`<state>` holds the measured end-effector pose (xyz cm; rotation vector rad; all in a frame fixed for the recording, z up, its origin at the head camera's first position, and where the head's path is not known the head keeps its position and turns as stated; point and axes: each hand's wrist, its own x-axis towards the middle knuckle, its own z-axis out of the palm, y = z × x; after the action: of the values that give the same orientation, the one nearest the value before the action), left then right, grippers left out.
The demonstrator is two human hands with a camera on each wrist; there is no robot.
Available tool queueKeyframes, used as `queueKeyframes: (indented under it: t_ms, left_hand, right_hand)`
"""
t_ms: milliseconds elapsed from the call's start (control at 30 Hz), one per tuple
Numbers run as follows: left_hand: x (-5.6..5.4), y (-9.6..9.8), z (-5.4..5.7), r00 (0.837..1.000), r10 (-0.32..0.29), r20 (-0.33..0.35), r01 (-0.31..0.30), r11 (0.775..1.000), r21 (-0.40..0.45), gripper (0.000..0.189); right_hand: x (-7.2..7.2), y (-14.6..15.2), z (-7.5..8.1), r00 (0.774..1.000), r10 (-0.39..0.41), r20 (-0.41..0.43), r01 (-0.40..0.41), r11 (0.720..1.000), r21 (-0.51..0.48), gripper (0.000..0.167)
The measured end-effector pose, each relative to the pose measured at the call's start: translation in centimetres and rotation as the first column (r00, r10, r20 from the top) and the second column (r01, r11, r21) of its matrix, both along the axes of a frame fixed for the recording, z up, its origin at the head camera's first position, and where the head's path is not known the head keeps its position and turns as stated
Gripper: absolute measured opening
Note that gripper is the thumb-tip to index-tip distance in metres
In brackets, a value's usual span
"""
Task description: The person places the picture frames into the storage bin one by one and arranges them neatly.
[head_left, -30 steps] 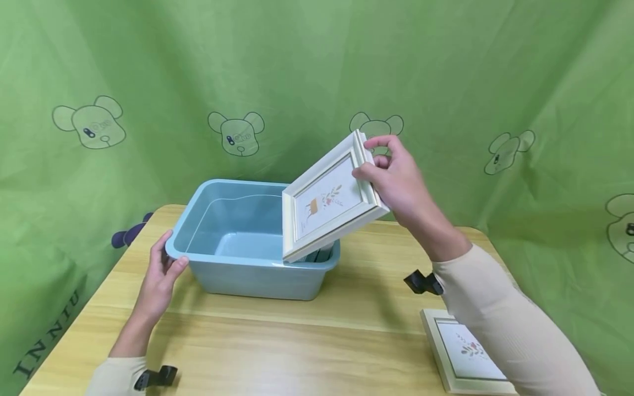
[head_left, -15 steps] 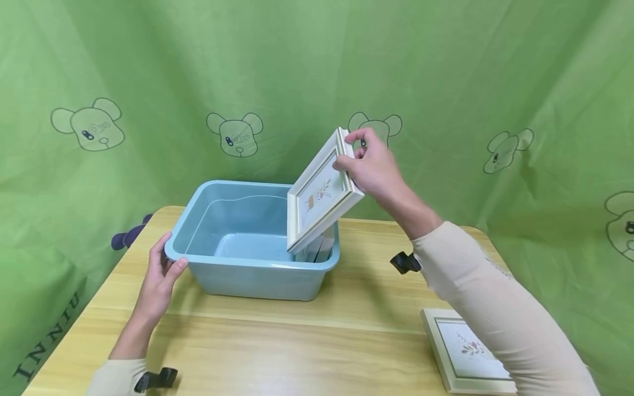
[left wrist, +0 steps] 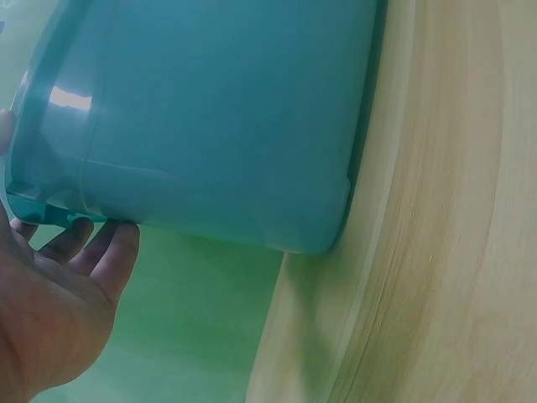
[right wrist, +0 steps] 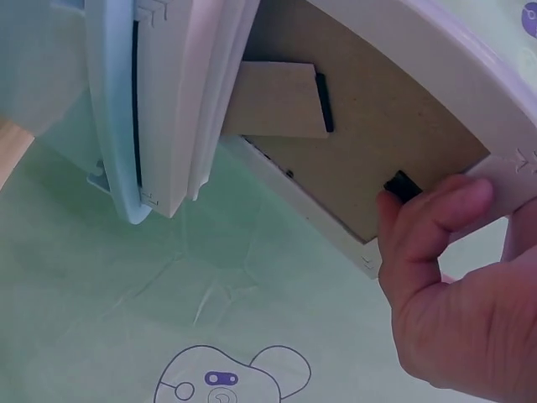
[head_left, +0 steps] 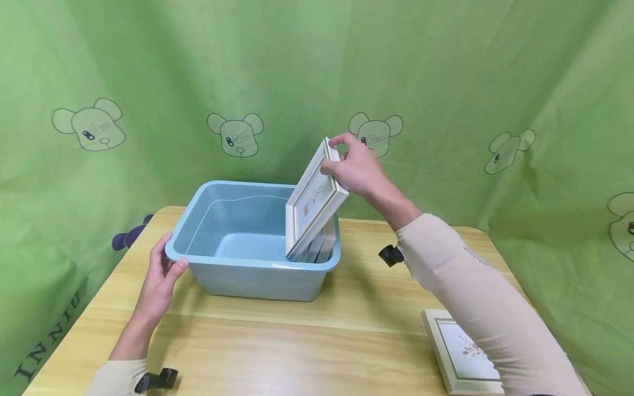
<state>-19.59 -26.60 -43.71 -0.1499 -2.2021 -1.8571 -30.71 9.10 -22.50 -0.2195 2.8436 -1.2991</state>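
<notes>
My right hand grips the top edge of a cream picture frame, thumb on the front and fingers behind. The frame leans at a slant, its lower edge inside the right end of a blue plastic basin. Its brown backing board faces the right wrist view. Other white frames stand upright against the basin's right wall, partly hidden by the held one. At the basin's near left corner my left hand holds the rim, thumb on the near side; in the left wrist view its fingers reach under the rim.
Another cream picture frame lies face up at the table's right front, partly covered by the right sleeve. The wooden table carries everything. A green curtain with bear heads hangs close behind it.
My right hand has moved left and the picture frame has tilted more upright, its lower edge now down inside the basin. The left hand and basin stay where they were.
</notes>
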Motion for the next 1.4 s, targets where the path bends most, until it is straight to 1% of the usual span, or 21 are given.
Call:
queueKeyframes:
  t_ms: [167,400,500,667,833,900,1067,1167,1233,1267,1333,1400]
  left_hand:
    - [0.0,0.0,-0.1,1.000,0.004,-0.007,-0.004,1.000,-0.006,0.066]
    - [0.0,0.1,0.0,1.000,0.001,0.002,-0.001,1.000,0.003,0.066]
    - [0.1,0.1,0.0,1.000,0.003,0.009,-0.003,1.000,-0.004,0.067]
    - [0.2,0.0,0.0,1.000,0.011,0.015,-0.010,1.000,-0.015,0.066]
    - [0.1,0.0,-0.1,1.000,0.018,0.020,-0.017,0.999,-0.035,0.066]
    - [0.1,0.0,-0.1,1.000,0.017,0.022,-0.017,0.999,-0.035,0.066]
    - [0.0,0.0,-0.1,1.000,0.011,0.015,-0.011,0.999,-0.040,0.066]
    - [-0.1,0.0,0.0,1.000,0.010,0.007,-0.010,0.999,-0.038,0.066]
    - [-0.2,-0.1,0.0,1.000,0.010,0.006,-0.010,0.999,-0.037,0.066]
    - [-0.2,-0.1,0.0,1.000,0.010,0.008,-0.010,0.999,-0.035,0.066]
    - [-0.2,-0.1,-0.1,1.000,0.011,0.008,-0.010,0.999,-0.031,0.066]
    - [-0.2,-0.2,-0.1,1.000,0.012,0.011,-0.011,0.999,-0.030,0.066]
  right_hand:
    - [0.0,-0.7,-0.2,1.000,-0.004,-0.005,0.005,0.992,0.123,0.065]
    - [-0.1,-1.5,-0.7,1.000,-0.018,-0.016,0.021,0.971,0.237,0.066]
    - [-0.3,-1.9,-1.1,1.000,-0.001,-0.031,0.010,0.955,0.297,0.067]
    - [-0.4,-2.9,-1.6,0.997,0.043,-0.070,-0.014,0.929,0.369,0.066]
    - [-0.5,-3.7,-2.5,0.996,0.065,-0.054,-0.038,0.916,0.400,0.062]
    - [-0.5,-4.0,-3.0,0.997,0.066,-0.036,-0.046,0.918,0.394,0.062]
    - [-0.5,-4.2,-3.7,0.998,0.056,-0.038,-0.038,0.926,0.377,0.063]
    - [-0.5,-4.2,-3.9,0.997,0.059,-0.044,-0.038,0.923,0.383,0.062]
    - [-0.6,-4.3,-4.1,0.997,0.063,-0.051,-0.037,0.912,0.409,0.062]
    - [-0.6,-4.4,-4.2,0.996,0.064,-0.055,-0.034,0.902,0.431,0.061]
    - [-0.6,-4.6,-4.5,0.996,0.068,-0.060,-0.031,0.876,0.482,0.061]
    - [-0.6,-4.8,-4.7,0.995,0.071,-0.065,-0.025,0.843,0.538,0.063]
